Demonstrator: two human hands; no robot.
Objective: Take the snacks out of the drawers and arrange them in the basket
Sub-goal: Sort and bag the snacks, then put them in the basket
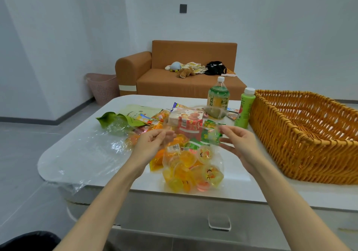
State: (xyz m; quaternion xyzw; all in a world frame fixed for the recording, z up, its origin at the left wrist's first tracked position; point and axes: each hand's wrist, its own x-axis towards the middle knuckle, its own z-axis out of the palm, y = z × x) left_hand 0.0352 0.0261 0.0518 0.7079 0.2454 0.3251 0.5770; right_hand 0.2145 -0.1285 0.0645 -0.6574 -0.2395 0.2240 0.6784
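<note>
Clear bag of jelly cups [191, 165] held spread at frame centre | left hand [153, 142], right hand [237, 144] pinching film, likely to open it | wicker basket [302, 134] at right unfilled

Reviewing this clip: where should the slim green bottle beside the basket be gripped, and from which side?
Grip the green bottle around its straight middle, below the white cap. It stands upright. Come from the front, the person's side: the basket wall crowds its right and the bigger bottle stands behind-left. The right hand is probably nearest.
</note>
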